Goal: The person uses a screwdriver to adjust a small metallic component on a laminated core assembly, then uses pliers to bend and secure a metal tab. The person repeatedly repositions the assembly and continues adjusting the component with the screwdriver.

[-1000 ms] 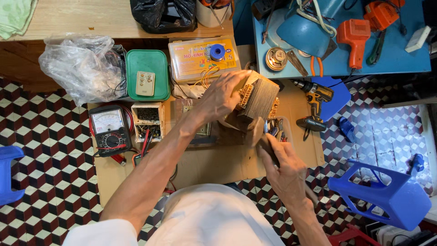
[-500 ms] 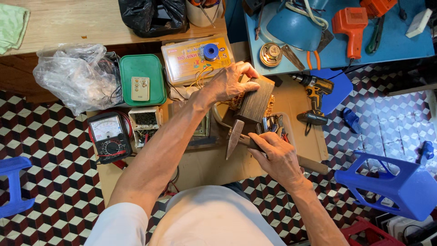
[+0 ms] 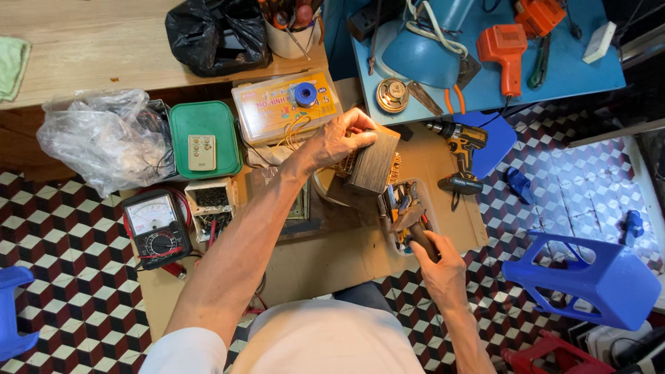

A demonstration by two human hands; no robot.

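Transformer block gripped from above by left hand, fingers curled over top edge, above cardboard sheet. Right hand closed round dark tool handle at small parts tray. Keep block steady, tool clear of windings; drill lies near

The multimeter sits far left on the cardboard sheet, the parts box just right of it, the tool tray further right, the cordless drill beyond.
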